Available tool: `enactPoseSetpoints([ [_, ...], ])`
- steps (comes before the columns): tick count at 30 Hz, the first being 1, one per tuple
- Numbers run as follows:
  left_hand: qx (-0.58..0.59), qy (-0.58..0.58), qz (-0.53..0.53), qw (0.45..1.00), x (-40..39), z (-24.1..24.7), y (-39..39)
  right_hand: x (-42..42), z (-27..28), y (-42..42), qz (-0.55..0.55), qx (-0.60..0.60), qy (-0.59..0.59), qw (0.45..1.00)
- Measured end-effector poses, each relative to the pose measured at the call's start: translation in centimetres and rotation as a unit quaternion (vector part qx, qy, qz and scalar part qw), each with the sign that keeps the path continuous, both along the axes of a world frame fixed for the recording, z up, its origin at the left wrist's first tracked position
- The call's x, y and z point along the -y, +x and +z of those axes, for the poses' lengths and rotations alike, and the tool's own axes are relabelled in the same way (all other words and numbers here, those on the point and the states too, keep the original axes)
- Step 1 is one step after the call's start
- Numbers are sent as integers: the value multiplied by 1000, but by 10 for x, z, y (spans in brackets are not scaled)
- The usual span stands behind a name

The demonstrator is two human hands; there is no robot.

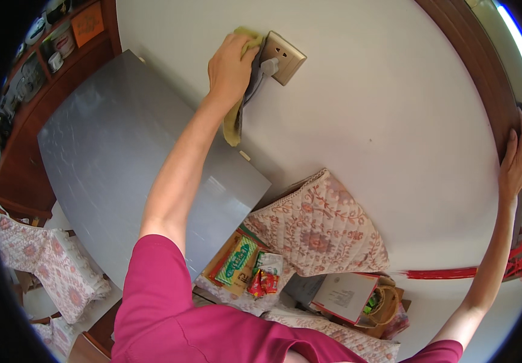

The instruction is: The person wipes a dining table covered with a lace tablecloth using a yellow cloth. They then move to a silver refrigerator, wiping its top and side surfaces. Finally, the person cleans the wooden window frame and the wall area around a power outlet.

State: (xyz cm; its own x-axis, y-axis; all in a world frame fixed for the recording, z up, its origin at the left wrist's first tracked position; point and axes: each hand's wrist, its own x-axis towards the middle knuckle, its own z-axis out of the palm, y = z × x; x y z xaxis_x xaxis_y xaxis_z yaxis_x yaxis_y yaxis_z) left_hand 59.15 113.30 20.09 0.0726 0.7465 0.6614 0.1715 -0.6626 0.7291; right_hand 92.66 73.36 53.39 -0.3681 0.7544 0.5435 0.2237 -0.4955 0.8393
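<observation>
In my left hand (231, 68) is a yellow-green cloth (232, 127), bunched under the fingers with a tail hanging down along the wall. A dark grey strip shows along the cloth's right side; I cannot tell if it is part of the cloth. Just right of the hand is a beige wall socket (290, 59). A pale plug (270, 67) sits in it, its cable running down behind the cloth. Far to the right, my right hand (518, 154) rests flat on a brown wooden frame (488, 77), thumb apart from the fingers, holding nothing.
Below my left arm stands a glossy grey tabletop (120, 149). A wooden shelf unit (25, 149) with jars is at left. Quilted floral covers (315, 222), snack packets (240, 258), a white box (347, 295) and a wicker basket (385, 304) lie low. Red trim (442, 273) runs along the right wall.
</observation>
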Motion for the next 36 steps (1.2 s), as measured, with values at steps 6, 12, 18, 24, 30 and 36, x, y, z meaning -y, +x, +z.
enactPoseSetpoints([
  [6, -126, 301, 48, 944, 24, 15, 26, -2, 0, -1, 6, -3, 5, 1000],
  [12, -107, 359, 28, 927, 16, 8, 21, 3, -1, 0, 4, 2, 11, 1000],
  [18, -150, 362, 23, 920, 45, -17, 28, 3, 2, -6, -1, 4, 0, 1000],
  [24, -184, 254, -18, 949, 76, -61, 22, 3, -1, 2, -4, -2, 17, 1000],
  [30, 316, -237, -74, 916, 104, -56, 54, -1, -4, -4, 9, -1, 10, 1000],
  [36, 353, -187, 43, 916, 102, -37, 88, -4, 0, -3, 15, -2, 7, 1000],
])
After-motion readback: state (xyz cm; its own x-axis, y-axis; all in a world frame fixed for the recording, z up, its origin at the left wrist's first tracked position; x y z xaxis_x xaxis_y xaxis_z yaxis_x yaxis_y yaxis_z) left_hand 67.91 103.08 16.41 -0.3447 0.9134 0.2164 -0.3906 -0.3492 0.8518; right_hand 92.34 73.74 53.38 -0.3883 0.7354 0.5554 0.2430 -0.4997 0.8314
